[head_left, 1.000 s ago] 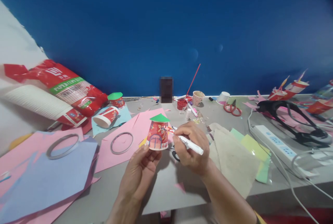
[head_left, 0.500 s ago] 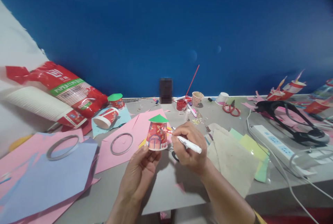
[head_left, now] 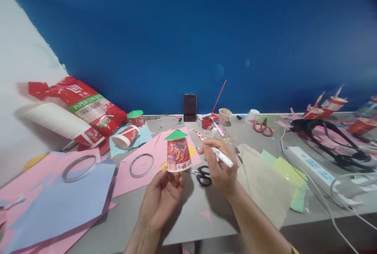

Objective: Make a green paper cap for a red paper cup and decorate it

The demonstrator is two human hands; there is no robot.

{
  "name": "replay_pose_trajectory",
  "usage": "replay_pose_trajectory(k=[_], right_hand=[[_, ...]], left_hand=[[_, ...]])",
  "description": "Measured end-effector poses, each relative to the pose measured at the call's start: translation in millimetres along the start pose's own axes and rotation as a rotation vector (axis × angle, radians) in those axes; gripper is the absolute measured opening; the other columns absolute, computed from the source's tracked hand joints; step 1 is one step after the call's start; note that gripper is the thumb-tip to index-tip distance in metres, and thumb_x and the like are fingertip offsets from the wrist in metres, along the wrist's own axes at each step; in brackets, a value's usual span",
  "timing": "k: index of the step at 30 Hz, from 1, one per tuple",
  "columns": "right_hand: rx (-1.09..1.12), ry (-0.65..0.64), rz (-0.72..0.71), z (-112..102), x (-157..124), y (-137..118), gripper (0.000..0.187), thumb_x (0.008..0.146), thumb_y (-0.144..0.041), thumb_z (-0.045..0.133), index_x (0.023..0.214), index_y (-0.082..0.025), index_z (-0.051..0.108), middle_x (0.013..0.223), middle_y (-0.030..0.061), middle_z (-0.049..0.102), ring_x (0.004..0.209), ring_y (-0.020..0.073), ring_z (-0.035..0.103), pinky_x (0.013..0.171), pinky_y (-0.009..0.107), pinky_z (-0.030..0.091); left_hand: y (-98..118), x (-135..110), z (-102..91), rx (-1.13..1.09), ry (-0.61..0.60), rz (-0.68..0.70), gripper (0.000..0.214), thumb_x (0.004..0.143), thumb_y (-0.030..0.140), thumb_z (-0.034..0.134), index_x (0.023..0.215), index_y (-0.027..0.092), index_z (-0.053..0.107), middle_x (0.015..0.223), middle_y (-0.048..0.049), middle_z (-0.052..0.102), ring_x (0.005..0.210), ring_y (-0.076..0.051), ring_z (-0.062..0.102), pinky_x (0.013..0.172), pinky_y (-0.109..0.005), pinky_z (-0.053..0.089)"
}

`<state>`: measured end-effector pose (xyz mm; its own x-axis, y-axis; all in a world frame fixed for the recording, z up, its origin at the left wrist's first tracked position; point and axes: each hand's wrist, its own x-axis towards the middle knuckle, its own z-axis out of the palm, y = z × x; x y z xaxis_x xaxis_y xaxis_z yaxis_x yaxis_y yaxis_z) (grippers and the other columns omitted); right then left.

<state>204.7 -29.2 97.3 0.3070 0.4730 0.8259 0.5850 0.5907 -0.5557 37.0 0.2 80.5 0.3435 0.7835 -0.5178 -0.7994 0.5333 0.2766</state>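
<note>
My left hand (head_left: 161, 196) is closed on the rim of an upside-down red patterned paper cup (head_left: 178, 154) with a green paper top, holding it up over the table. A drawn arch shows on the cup's lower left side. My right hand (head_left: 219, 165) is closed round a white marker (head_left: 221, 156), whose tip sits a short way right of the cup without touching it. Black scissors (head_left: 202, 175) lie on the table just below and between the two hands.
Pink paper (head_left: 134, 175) and blue paper sheets (head_left: 63, 201), tape rings (head_left: 141, 165), two red cups (head_left: 126, 136), a red bag of paper cups (head_left: 84, 106), a phone (head_left: 190, 107), paint pots, red scissors (head_left: 263, 127), a power strip (head_left: 312, 164) and cables crowd the grey table (head_left: 191, 222).
My right hand has drawn the marker back to the right, off the cup. The cup has turned slightly and the black scissors now show. The camera view has tilted.
</note>
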Motion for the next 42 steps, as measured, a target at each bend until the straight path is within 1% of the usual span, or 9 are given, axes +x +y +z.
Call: replay_pose_trajectory(k=[3, 7, 13, 18, 25, 31, 36, 39, 42], right_hand=[[-0.087, -0.055, -0.076, 1, 4, -3, 0.016, 0.094, -0.011, 0.057, 0.104, -0.020, 0.065, 0.086, 0.0045, 0.073, 0.076, 0.0179, 0.071, 0.070, 0.029, 0.056], [-0.071, -0.148, -0.142, 2, 3, -3, 0.024, 0.090, -0.005, 0.054, 0.105, -0.021, 0.063, 0.088, 0.0041, 0.070, 0.079, 0.0178, 0.068, 0.070, 0.029, 0.053], [0.000, -0.274, -0.227, 5, -5, -2, 0.033, 0.086, -0.003, 0.055, 0.113, -0.022, 0.059, 0.090, 0.0050, 0.068, 0.081, 0.0200, 0.064, 0.072, 0.033, 0.052], [-0.027, -0.278, -0.255, 7, -4, -6, 0.031, 0.088, -0.005, 0.058, 0.114, -0.023, 0.059, 0.087, 0.0041, 0.068, 0.079, 0.0195, 0.063, 0.069, 0.031, 0.051], [-0.082, -0.196, -0.320, 10, -7, -9, 0.030, 0.090, -0.004, 0.061, 0.112, -0.024, 0.058, 0.081, 0.0013, 0.067, 0.071, 0.0170, 0.061, 0.063, 0.028, 0.049], [-0.122, -0.228, -0.435, 11, -11, -11, 0.021, 0.094, -0.006, 0.054, 0.109, -0.021, 0.060, 0.079, 0.0026, 0.065, 0.069, 0.0164, 0.058, 0.064, 0.029, 0.048], [-0.166, -0.254, -0.487, 13, -13, -13, 0.018, 0.099, -0.011, 0.048, 0.108, -0.020, 0.061, 0.076, 0.0030, 0.066, 0.068, 0.0162, 0.056, 0.064, 0.029, 0.048], [-0.172, -0.276, -0.490, 13, -13, -11, 0.018, 0.100, -0.012, 0.047, 0.108, -0.018, 0.061, 0.078, 0.0046, 0.067, 0.069, 0.0170, 0.056, 0.065, 0.030, 0.049], [-0.168, -0.288, -0.483, 12, -14, -11, 0.019, 0.100, -0.012, 0.046, 0.108, -0.018, 0.061, 0.078, 0.0048, 0.066, 0.069, 0.0172, 0.055, 0.065, 0.030, 0.048]], left_hand=[[4, -2, -2.6, -0.058, -0.062, -0.022, 0.027, 0.097, 0.009, 0.043, 0.087, 0.015, 0.068, 0.066, -0.0041, 0.071, 0.054, -0.014, 0.067, 0.055, -0.029, 0.059], [9, -5, -5.2, -0.160, -0.110, -0.050, 0.027, 0.097, 0.014, 0.043, 0.093, 0.016, 0.069, 0.070, -0.0048, 0.072, 0.051, -0.013, 0.063, 0.051, -0.027, 0.056], [11, -4, -10.2, -0.212, -0.144, -0.079, 0.021, 0.091, 0.011, 0.049, 0.081, 0.017, 0.067, 0.061, -0.0008, 0.067, 0.050, -0.012, 0.062, 0.053, -0.027, 0.055], [10, -3, -12.5, -0.223, -0.157, -0.128, 0.017, 0.086, 0.009, 0.055, 0.076, 0.018, 0.066, 0.059, 0.0004, 0.065, 0.050, -0.012, 0.061, 0.054, -0.027, 0.055], [12, 0, -18.7, -0.224, -0.130, -0.190, 0.021, 0.089, 0.010, 0.053, 0.076, 0.017, 0.068, 0.057, 0.0001, 0.064, 0.047, -0.011, 0.060, 0.052, -0.024, 0.055], [8, 8, -22.2, -0.111, -0.201, -0.112, 0.026, 0.097, 0.016, 0.049, 0.084, 0.017, 0.071, 0.072, -0.0049, 0.074, 0.061, -0.015, 0.069, 0.061, -0.027, 0.059], [-1, 7, -19.4, -0.044, -0.390, -0.002, 0.006, 0.087, 0.021, 0.072, 0.092, 0.019, 0.075, 0.086, -0.0055, 0.077, 0.079, -0.018, 0.072, 0.079, -0.034, 0.062], [-4, 6, -19.3, -0.064, -0.417, -0.001, 0.010, 0.078, 0.020, 0.082, 0.086, 0.021, 0.076, 0.082, -0.0023, 0.075, 0.081, -0.019, 0.072, 0.081, -0.035, 0.062], [-2, 6, -21.1, -0.080, -0.422, -0.030, 0.010, 0.077, 0.021, 0.084, 0.084, 0.021, 0.078, 0.080, -0.0027, 0.076, 0.083, -0.021, 0.073, 0.080, -0.036, 0.062]])
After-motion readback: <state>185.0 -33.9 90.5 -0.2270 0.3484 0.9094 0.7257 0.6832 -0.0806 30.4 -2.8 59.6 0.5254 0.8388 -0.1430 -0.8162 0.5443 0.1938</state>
